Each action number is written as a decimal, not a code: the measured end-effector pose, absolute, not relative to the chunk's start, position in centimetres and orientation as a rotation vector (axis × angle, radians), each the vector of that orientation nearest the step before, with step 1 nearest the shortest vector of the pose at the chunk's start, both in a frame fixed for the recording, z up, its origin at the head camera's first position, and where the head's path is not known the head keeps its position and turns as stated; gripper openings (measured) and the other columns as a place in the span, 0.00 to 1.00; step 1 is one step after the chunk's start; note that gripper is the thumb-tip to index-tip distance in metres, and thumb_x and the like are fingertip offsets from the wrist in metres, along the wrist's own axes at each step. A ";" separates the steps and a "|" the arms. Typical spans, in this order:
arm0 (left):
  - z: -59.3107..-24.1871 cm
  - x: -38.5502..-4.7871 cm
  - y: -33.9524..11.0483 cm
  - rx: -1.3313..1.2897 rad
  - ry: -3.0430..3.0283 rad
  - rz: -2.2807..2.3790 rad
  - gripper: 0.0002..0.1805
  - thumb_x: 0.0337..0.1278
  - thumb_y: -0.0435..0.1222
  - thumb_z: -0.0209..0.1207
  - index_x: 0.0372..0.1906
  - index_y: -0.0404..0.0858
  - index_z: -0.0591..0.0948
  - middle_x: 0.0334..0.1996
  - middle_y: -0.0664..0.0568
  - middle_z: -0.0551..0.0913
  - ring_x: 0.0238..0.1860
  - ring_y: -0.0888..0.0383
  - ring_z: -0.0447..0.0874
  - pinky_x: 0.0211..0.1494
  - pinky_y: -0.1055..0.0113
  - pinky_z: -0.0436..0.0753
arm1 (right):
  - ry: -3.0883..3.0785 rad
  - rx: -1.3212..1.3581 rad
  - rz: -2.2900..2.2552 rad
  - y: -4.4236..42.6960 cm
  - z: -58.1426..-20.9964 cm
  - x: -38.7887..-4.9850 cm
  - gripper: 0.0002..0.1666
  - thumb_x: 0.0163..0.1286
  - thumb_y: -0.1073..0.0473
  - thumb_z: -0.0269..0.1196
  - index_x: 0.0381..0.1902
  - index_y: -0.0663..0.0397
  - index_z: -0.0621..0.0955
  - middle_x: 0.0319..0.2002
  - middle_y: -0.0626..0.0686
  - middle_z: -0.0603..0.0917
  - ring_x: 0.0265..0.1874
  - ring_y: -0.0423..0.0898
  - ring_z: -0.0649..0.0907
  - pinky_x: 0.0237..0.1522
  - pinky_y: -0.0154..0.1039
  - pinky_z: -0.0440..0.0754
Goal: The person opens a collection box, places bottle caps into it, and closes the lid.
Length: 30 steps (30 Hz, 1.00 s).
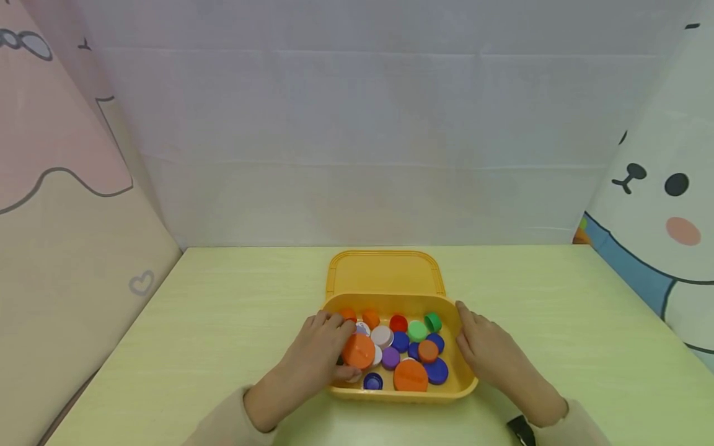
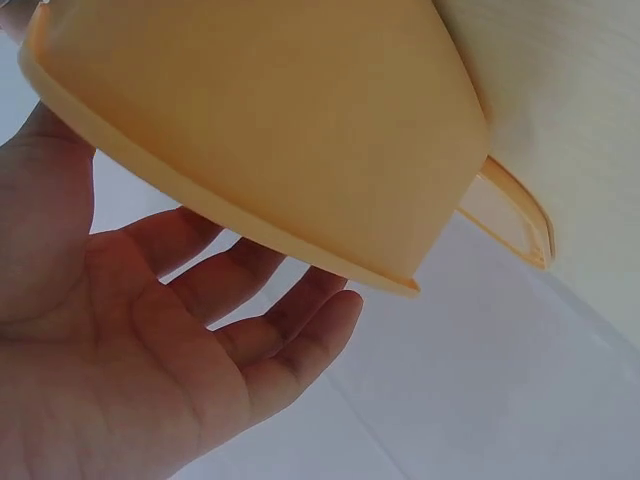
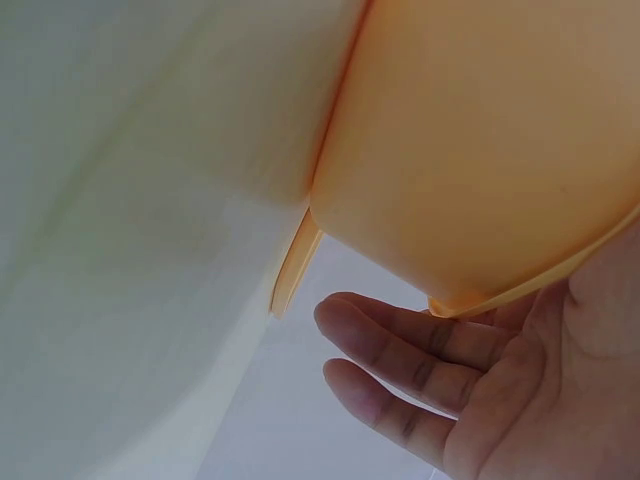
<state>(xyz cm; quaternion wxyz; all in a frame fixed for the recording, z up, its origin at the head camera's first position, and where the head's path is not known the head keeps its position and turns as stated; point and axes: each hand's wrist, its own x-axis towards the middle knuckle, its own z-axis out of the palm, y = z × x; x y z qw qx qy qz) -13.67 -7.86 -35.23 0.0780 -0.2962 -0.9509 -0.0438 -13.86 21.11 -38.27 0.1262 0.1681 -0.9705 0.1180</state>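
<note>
A yellow plastic box (image 1: 468, 385) stands on the table, holding loose bottle caps in orange, blue, purple, white, red and green. My left hand (image 1: 315, 350) reaches over its left rim, the thumb low and the fingers higher up. Between them lies a large orange cap (image 1: 359, 351); whether they touch it I cannot tell. In the left wrist view, the box's outer wall (image 2: 300, 120) hides part of the left fingers (image 2: 300, 350). At the right rim my right hand (image 1: 493, 350) rests with its fingers extended. The right wrist view shows loosely bent fingers (image 3: 390, 350) beside the rim.
A yellow lid (image 1: 385, 272) lies flat behind the box, against its back edge. Pale tabletop (image 1: 223, 322) extends on both sides. A white sheet (image 1: 362, 124) hangs behind the table, and printed cloths stand at the left and right.
</note>
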 end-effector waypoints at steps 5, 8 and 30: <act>-35.2 -13.6 -7.8 -0.895 -2.845 -0.114 0.30 0.33 0.55 0.69 0.42 0.41 0.76 0.36 0.53 0.76 0.41 0.54 0.68 0.47 0.59 0.70 | -2.808 0.501 0.333 21.1 -38.4 -13.9 0.26 0.63 0.64 0.51 0.58 0.72 0.66 0.42 0.64 0.80 0.38 0.58 0.81 0.42 0.51 0.78; -35.1 -13.7 -7.8 -0.905 -2.853 -0.130 0.28 0.34 0.54 0.68 0.41 0.42 0.77 0.35 0.53 0.76 0.41 0.53 0.69 0.46 0.59 0.70 | -2.799 0.505 0.322 21.1 -38.4 -13.9 0.26 0.63 0.64 0.51 0.57 0.73 0.66 0.42 0.63 0.79 0.37 0.57 0.80 0.41 0.50 0.78; -33.7 -22.1 -10.1 -0.558 -2.728 -0.339 0.16 0.51 0.40 0.62 0.42 0.35 0.78 0.36 0.44 0.82 0.32 0.45 0.77 0.34 0.56 0.79 | -2.824 0.497 0.304 21.1 -38.2 -13.8 0.27 0.63 0.63 0.52 0.59 0.72 0.66 0.48 0.64 0.79 0.44 0.58 0.80 0.46 0.51 0.77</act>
